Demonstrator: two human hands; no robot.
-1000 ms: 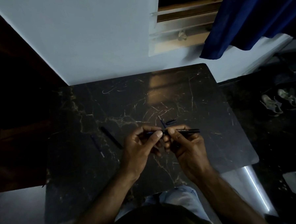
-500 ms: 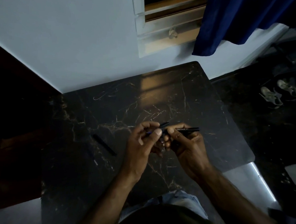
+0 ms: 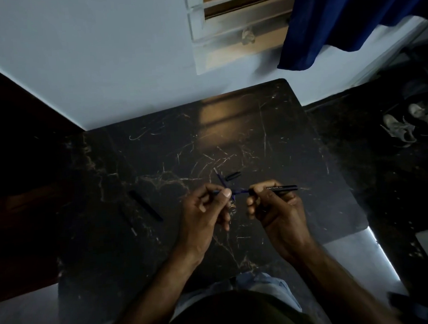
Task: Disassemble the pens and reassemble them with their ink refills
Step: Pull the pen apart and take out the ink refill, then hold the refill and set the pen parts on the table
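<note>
the left hand (image 3: 205, 211) pinches a thin blue ink refill (image 3: 239, 191); the right hand (image 3: 277, 208) grips the black plastic pen barrel (image 3: 281, 188). keep both in line, so the refill slides without bending.

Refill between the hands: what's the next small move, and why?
Probably draw the hands further apart along the pen's line. The left hand pinches the blue refill, whose other end still sits in the black barrel held by the right hand, so it seems only partly out.
</note>
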